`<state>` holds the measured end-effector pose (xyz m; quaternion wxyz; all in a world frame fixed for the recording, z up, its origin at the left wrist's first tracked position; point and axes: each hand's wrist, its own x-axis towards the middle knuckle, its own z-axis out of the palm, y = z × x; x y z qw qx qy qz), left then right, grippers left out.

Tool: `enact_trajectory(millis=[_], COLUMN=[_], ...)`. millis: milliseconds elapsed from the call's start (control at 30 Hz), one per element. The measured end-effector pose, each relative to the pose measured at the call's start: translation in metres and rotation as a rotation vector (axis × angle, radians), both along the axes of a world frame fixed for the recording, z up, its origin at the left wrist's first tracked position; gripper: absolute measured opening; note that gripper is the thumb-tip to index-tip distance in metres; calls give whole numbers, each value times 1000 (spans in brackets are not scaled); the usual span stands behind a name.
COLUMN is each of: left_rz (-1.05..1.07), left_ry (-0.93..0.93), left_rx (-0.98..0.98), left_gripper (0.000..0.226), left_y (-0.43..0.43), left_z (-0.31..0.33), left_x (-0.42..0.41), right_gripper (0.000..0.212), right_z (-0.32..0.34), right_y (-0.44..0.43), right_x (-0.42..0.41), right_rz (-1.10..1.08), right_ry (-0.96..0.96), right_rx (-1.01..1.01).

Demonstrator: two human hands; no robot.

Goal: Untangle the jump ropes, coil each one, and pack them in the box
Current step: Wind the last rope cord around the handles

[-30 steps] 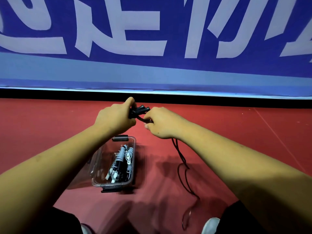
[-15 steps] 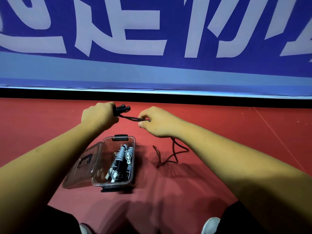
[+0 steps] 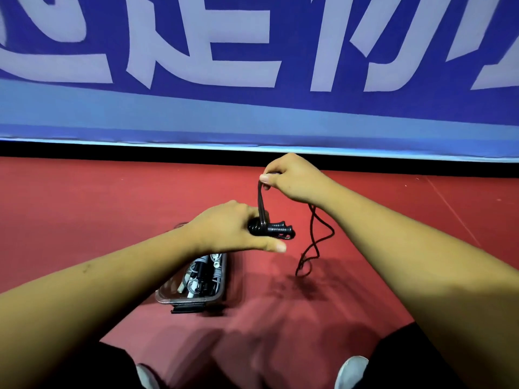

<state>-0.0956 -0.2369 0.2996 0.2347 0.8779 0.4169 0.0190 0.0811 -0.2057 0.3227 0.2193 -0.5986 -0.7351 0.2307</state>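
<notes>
Shoe: your white shoe (image 3: 351,370) sits at the near edge of view, with bare red floor (image 3: 84,206) ahead of it as working room.
Box: the clear box (image 3: 193,300) stands on the floor under your left forearm, lid open, so a finished coil likely needs only a short drop.
Packed ropes: grey and black packed ropes (image 3: 200,276) already lie inside; little spare room shows.
Left hand: your left hand (image 3: 224,228) is clamped on the black handles (image 3: 276,230), held together and level above the box's far end, acting as the core for winding.
Black rope: the black rope (image 3: 261,197) has turns around the handles and runs taut up to your other hand.
Right hand: your right hand (image 3: 295,178) is raised, apart from the left, pinching the rope between thumb and fingers to keep it tight, I judge.
Loose tail: the remaining cord (image 3: 314,242) hangs from that hand and kinks down to the floor, right of the box and apart from it.
Open room: floor right of the tail is free, which should let the slack swing without catching the box.
Far edge: the floor ends at the blue banner (image 3: 252,108), well beyond both hands.
</notes>
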Motion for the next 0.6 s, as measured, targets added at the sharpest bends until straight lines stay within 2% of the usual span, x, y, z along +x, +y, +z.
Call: enact_trajectory(millis=[67,167,267,333,400,500,600], left_rz=[54,132,246,263,264,381,501], left_ry=[-143,-267,-501,-631,-672,-675,-676], left_rx=[-30,-12,-57,-118,-127,-110,-55], left_gripper=[38,44,41,43,37,26,23], left_y=[0,6,13,16,17,24,36], left_z=[0,1,8,14,19,24,26], left_x=[2,-2,-6,-8,-8,-10,-18], right_gripper=[18,6,16,20,25,7,9], right_z=[0,-10,-17,-19,-22,-26,-27], right_y=[-1,-2,-4,-6,-7,-12,-15], right_x=[6,17,21,16,10,1,-9], right_rz=[-29,-104,-105,-70,-75,-52,-30], right_ry=[82,272,411,463,476,481,425], right_rx=[-45,-244,-472,-551,-539,-406,-240])
